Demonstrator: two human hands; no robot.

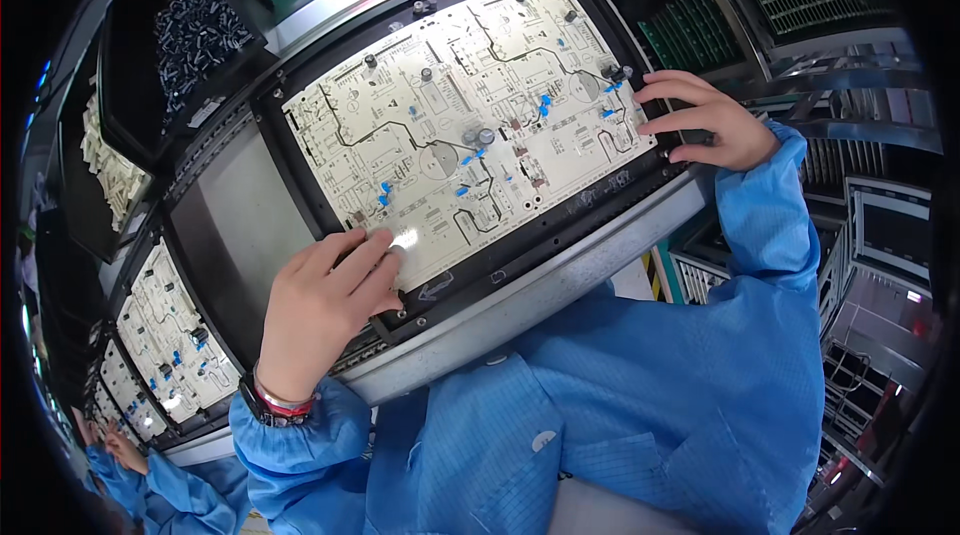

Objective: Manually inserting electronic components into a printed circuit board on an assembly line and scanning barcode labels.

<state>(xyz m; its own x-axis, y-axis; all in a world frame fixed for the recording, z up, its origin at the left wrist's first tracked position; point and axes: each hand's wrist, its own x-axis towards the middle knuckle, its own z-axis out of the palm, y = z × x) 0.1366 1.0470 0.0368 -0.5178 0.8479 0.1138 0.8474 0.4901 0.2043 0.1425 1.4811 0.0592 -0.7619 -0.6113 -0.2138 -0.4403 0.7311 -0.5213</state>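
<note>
A cream-coloured circuit board (470, 65), fitted with small blue and dark components, lies in a black carrier frame (310, 170) in front of me. At the board's lower left corner is my left hand (330, 295); its fingertips rest on the corner, with the thumb by the frame's edge. My right hand (715, 123) reaches in from the right. Its fingers are spread at the board's right edge, the tips touching or very close to it. Neither hand has a loose part visible in it.
Black bins at the left hold dark small parts (200, 45) and white parts (108, 160). More populated boards (175, 335) sit further left along the metal rail line, near another person's hand (127, 450). Racks with green boards (690, 33) stand at the upper right.
</note>
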